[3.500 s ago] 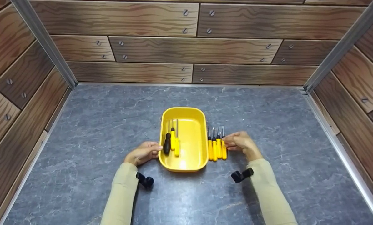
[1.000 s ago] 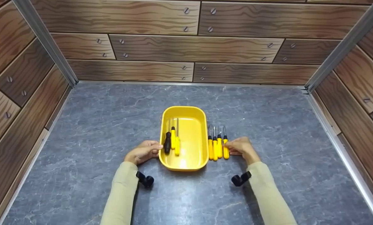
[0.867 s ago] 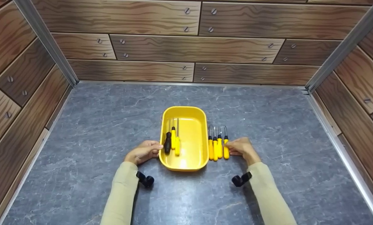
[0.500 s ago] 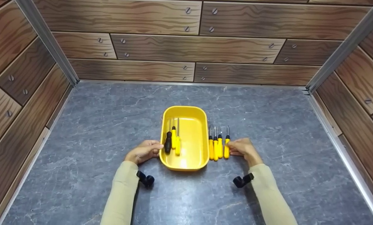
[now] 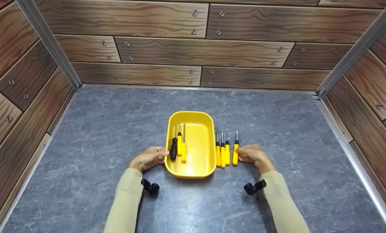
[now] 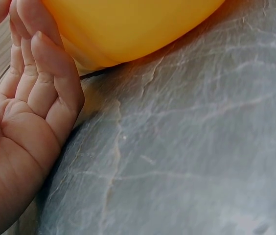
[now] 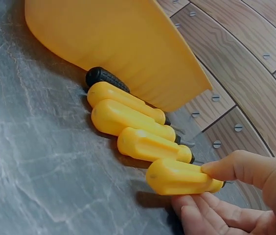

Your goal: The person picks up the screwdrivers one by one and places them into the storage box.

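My left hand [image 5: 149,157] holds the left rim of a yellow tray [image 5: 193,176], thumb over the edge. In the left wrist view its fingers lie against the tray's outer wall. Three screwdrivers lie inside along the left wall: a black-handled screwdriver [image 5: 173,150] and two with yellow handles. My right hand [image 5: 254,155] pinches the yellow handle of a screwdriver [image 7: 182,177] between thumb and fingers, its shaft pointing away from me. This one stands apart from a row of yellow-handled screwdrivers [image 5: 223,157] to its left.
Under the tray's right side a black handle [image 7: 106,79] lies by the row, seen in the right wrist view. The grey marbled table [image 5: 115,116] is enclosed by wood-patterned walls [image 5: 147,74] at the back and sides.
My right hand has taken the rightmost screwdriver by its handle and drawn it a little to the right, widening the gap to the row. The left hand and tray have stayed put.
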`<state>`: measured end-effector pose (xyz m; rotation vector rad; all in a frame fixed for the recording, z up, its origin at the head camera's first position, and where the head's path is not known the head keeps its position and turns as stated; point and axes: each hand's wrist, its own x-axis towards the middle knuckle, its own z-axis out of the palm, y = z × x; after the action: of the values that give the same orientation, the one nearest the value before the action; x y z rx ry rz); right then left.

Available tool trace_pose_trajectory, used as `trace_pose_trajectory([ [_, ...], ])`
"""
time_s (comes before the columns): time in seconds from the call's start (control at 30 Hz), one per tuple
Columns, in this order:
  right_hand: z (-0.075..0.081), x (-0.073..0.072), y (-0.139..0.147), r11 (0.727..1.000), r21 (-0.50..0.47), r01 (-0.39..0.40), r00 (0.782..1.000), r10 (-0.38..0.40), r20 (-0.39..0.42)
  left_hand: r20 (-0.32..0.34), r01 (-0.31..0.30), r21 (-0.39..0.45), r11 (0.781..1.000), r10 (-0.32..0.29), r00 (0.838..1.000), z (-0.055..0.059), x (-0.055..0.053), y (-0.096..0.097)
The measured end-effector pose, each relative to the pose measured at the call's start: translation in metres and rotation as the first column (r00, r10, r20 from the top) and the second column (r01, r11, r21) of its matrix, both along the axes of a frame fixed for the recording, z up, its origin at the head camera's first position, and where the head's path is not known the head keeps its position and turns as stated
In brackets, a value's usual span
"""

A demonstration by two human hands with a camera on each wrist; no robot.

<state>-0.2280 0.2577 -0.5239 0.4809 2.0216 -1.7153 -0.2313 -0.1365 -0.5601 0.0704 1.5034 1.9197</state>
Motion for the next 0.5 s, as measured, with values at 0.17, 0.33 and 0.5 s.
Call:
trace_pose_trajectory([
  [0.17,0.002,0.000,0.003,1.000,-0.019,-0.015,1.000,0.015,0.008,0.005,0.000,0.008,1.000,0.000,1.000,0.001,0.000,0.000],
  [0.33,0.008,0.001,0.004,0.997,-0.045,-0.058,0.998,0.057,-0.006,0.002,0.004,0.012,1.000,-0.004,1.000,0.001,0.001,0.000],
  [0.5,0.016,0.002,0.002,0.995,-0.075,-0.071,0.997,0.070,-0.017,-0.003,0.011,0.014,1.000,-0.011,1.000,0.000,0.000,0.000],
])
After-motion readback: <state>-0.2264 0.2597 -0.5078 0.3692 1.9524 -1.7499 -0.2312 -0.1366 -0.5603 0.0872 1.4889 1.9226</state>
